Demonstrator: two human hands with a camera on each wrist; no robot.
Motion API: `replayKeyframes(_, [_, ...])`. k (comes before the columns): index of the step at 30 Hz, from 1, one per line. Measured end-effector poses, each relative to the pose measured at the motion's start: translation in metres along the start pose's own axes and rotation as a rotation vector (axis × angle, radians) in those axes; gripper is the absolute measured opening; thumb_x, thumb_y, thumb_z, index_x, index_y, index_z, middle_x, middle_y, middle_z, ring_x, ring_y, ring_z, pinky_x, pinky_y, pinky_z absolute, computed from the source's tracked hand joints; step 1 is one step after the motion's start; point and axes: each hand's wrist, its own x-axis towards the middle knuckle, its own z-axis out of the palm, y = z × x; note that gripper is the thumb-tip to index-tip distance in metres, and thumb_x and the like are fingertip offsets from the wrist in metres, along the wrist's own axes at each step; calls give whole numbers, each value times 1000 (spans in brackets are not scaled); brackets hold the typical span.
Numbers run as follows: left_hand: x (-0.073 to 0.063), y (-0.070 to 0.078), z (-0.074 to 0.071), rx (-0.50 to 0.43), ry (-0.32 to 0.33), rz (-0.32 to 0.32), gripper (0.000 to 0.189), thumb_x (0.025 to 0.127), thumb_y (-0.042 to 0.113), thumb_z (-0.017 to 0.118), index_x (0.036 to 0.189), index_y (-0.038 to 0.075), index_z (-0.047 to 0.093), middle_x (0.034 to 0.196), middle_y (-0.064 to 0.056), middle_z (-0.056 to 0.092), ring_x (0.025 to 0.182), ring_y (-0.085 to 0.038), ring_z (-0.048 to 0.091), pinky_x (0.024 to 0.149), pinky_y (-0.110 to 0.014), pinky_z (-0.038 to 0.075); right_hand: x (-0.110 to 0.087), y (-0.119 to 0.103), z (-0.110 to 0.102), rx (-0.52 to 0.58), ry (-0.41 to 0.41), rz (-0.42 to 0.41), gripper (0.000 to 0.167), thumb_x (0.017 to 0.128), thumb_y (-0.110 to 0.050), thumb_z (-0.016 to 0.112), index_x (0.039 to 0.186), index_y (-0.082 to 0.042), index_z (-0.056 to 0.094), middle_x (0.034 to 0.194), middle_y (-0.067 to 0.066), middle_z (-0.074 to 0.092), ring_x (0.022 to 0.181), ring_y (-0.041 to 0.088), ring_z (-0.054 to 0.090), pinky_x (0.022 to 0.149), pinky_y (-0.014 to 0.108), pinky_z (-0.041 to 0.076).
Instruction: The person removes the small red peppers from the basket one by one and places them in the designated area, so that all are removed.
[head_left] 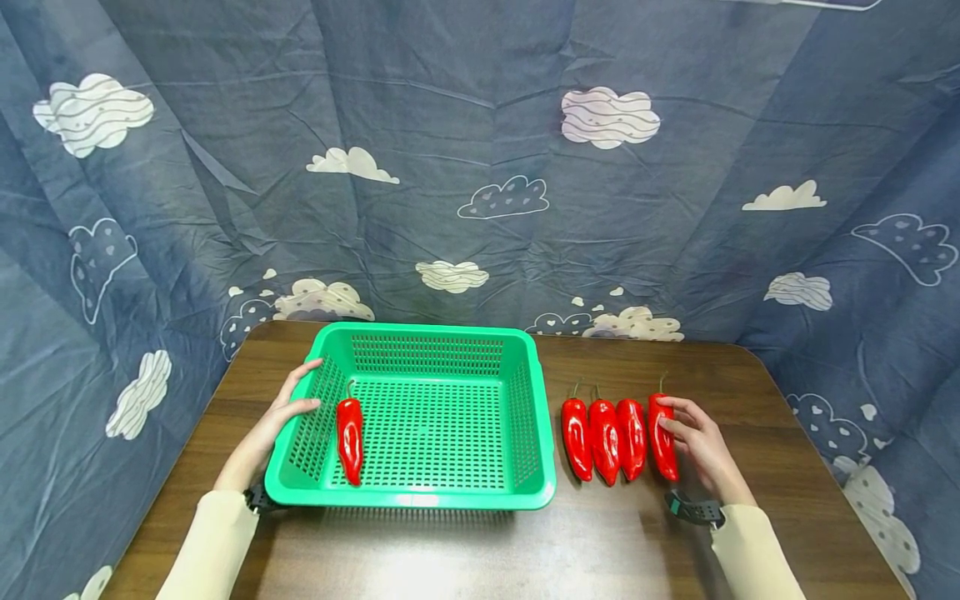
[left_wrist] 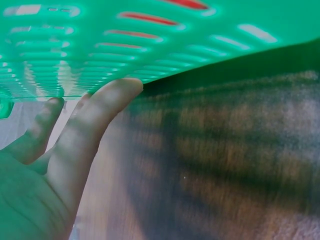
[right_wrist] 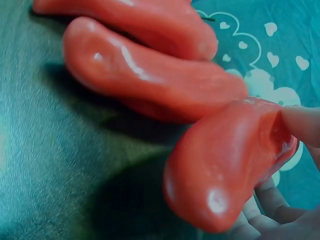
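Blue cloud-print cloth (head_left: 480,150) drapes behind, seemingly around, a wooden table (head_left: 750,392).

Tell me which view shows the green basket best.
The head view: the whole green basket shows, with one red pepper inside and the left hand on its side. The left wrist view shows only a blurred slotted wall close up; the right wrist view shows none of it.

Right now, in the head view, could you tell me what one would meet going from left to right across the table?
Left hand → green basket with one red pepper inside near its left wall → row of four red peppers on the table → right hand, fingers on the rightmost pepper.
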Motion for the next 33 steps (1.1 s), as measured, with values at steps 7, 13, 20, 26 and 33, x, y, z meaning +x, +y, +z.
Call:
replayKeyframes(7, [0,0,0,4,-5,4,63,99,15,42,153,23,12,154,-11,1,125,-37,28,87,-40,41,3,13,-2,-93,7,36,31,97,-13,54,126,-2,50,107,4,51,83,6,57,70,26,51])
replayKeyframes(13, [0,2,0,14,1,-2,63,99,15,43,153,24,12,155,-10,1,128,-37,24,92,-45,37,4,17,-1,-121,9,43,36,97,-12,53,129,3,45,111,9,50,84,6,56,71,26,51])
replayKeyframes(20, [1,1,0,59,16,23,65,97,14,44,153,20,12,156,-11,-3,136,-39,7,99,-59,21,4,14,4,-226,14,34,38,97,-9,52,130,7,43,120,23,47,88,8,52,71,28,48])
replayKeyframes(26, [2,-1,0,70,23,30,66,96,13,46,153,16,13,156,-12,-3,137,-38,5,100,-59,18,5,14,6,-223,11,30,38,97,-9,51,131,8,44,125,26,46,90,6,52,74,26,49])
replayKeyframes(33, [3,0,0,72,23,39,65,96,12,45,153,16,13,157,-12,-3,137,-37,4,100,-58,19,3,14,4,-228,6,45,39,98,-9,48,133,7,42,132,28,42,91,4,51,74,26,49])
